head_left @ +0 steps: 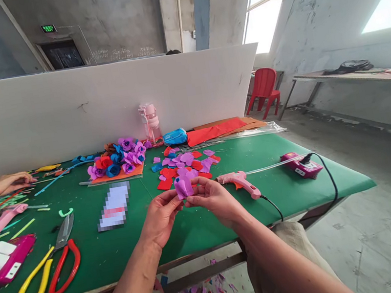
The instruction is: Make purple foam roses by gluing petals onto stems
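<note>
Between my two hands, above the table's near side, is a purple paper flower (pixel 183 187) with a bit of blue at its centre. My left hand (pixel 163 213) pinches its lower left side with thumb and fingers. On the opposite side, my right hand (pixel 213 197) grips a petal. Behind them lie loose purple, red and blue paper petals (pixel 186 159). To the right of my right hand rests a pink glue gun (pixel 240 183) with a clear glue stick in its back. A bunch of finished paper flowers (pixel 119 158) sits farther back, on the left.
Scissors (pixel 62 252) with yellow and red handles lie on the green table (pixel 123 249) at left, near a second pink glue gun (pixel 4 220). Magenta power strips (pixel 300 164) stand at both sides. Another person's hand (pixel 12 183) reaches in from the left. A pink bottle (pixel 150 124) stands behind.
</note>
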